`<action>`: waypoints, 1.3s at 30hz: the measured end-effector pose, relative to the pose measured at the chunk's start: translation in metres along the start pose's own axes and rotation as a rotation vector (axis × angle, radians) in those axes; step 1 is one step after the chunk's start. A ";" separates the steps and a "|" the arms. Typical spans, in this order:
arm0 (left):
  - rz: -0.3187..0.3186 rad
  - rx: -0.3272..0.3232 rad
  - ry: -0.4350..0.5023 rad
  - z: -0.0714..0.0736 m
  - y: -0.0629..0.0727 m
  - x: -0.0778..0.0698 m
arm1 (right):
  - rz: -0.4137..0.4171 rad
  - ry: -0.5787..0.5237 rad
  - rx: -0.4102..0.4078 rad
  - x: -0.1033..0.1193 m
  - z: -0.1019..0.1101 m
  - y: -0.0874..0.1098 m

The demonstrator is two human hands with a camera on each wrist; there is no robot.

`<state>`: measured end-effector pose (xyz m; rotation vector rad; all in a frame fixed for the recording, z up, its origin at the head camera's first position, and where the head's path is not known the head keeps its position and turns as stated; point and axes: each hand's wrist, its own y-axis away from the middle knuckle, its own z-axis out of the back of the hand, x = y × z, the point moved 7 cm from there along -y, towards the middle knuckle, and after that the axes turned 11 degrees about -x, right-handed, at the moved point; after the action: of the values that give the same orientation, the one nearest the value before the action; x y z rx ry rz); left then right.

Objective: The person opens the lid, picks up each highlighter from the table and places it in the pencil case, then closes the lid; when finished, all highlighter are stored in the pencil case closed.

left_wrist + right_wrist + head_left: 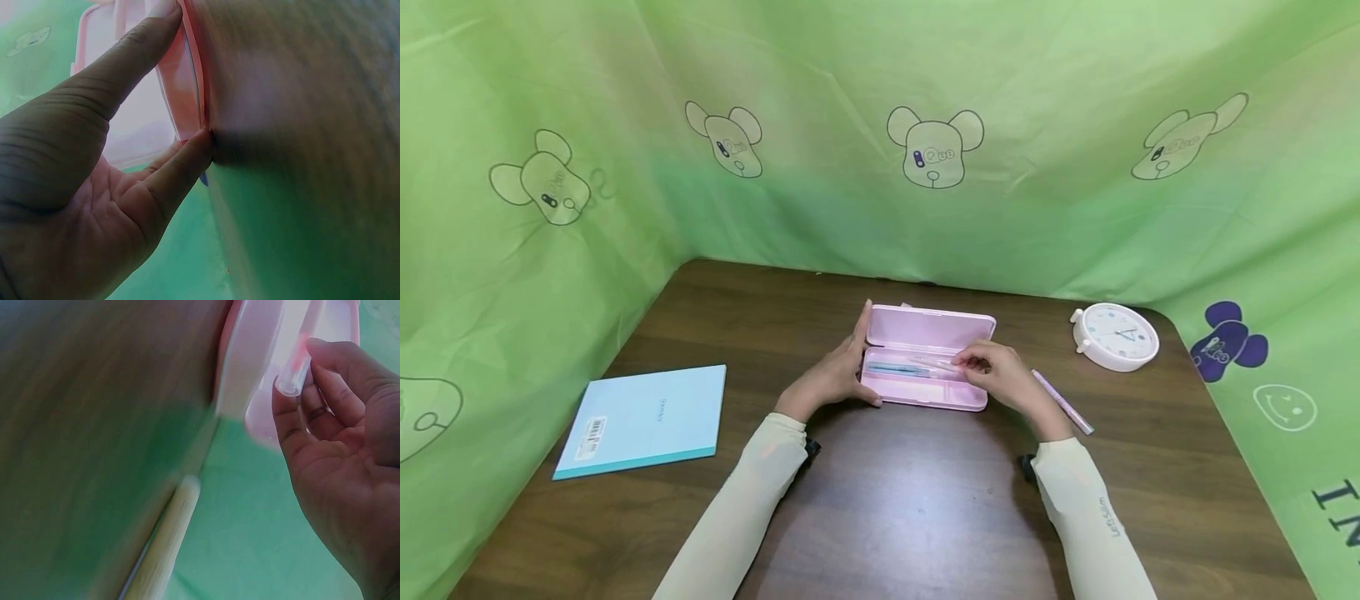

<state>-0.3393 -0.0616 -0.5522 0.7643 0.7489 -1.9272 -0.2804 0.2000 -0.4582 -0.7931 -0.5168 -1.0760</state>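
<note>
A pink pencil case (pixel 925 390) lies with its lid (pixel 928 327) raised at the back. My left hand (pixel 829 379) holds its left end, thumb at the front corner and fingers by the lid. The left wrist view shows thumb and fingertips against the pink side wall (pixel 181 81). At the right end, my right hand (pixel 1000 375) pinches a pale pen (pixel 294 372) with a clear end between thumb and fingers, over the case. A blue pen (pixel 895 369) lies in the back compartment.
A purple patterned pen (pixel 1063 402) lies on the table to the right of the right hand. Farther right is a round white clock (pixel 1115 337), face up. A light blue notebook (pixel 643 421) lies at the left. Green printed cloth (pixel 820 200) hangs around the table.
</note>
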 end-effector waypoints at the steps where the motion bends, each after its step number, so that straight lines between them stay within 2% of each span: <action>1: 0.008 0.002 0.003 0.000 0.001 0.000 | 0.003 -0.005 0.006 0.002 -0.004 -0.003; 3: 0.020 0.005 0.005 0.001 0.002 -0.003 | 0.007 -0.019 0.024 0.006 -0.012 -0.008; 4: 0.017 0.008 -0.008 0.006 0.006 -0.015 | 0.010 -0.031 0.034 0.009 -0.016 -0.010; 9: 0.034 0.006 0.015 0.014 0.014 -0.033 | 0.030 -0.069 0.061 0.018 -0.033 -0.021; 17: 0.033 0.013 0.000 0.015 0.017 -0.036 | 0.037 -0.079 0.089 0.025 -0.047 -0.029; 18: 0.042 0.011 0.014 0.012 0.014 -0.029 | 0.036 -0.074 0.087 0.025 -0.048 -0.029; 19: 0.045 0.007 0.007 0.012 0.014 -0.027 | 0.035 -0.069 0.085 0.025 -0.048 -0.029; 22: 0.048 0.014 0.005 0.018 0.018 -0.039 | 0.036 -0.059 0.084 0.024 -0.050 -0.030; 27: 0.048 0.040 0.043 0.029 0.023 -0.067 | 0.047 -0.054 0.089 0.025 -0.053 -0.032; 30: 0.023 0.038 0.035 0.028 0.023 -0.067 | 0.048 -0.058 0.093 0.025 -0.054 -0.034; 33: 0.025 0.036 0.031 0.029 0.022 -0.069 | 0.055 -0.050 0.087 0.025 -0.055 -0.036; 37: 0.076 0.053 0.027 0.032 0.022 -0.078 | 0.060 -0.031 0.082 0.024 -0.056 -0.037; 39: 0.087 0.055 0.007 0.032 0.022 -0.078 | 0.055 -0.026 0.087 0.023 -0.057 -0.038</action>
<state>-0.2952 -0.0543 -0.4777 0.8251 0.6584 -1.8743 -0.3059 0.1330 -0.4659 -0.7417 -0.5570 -0.9866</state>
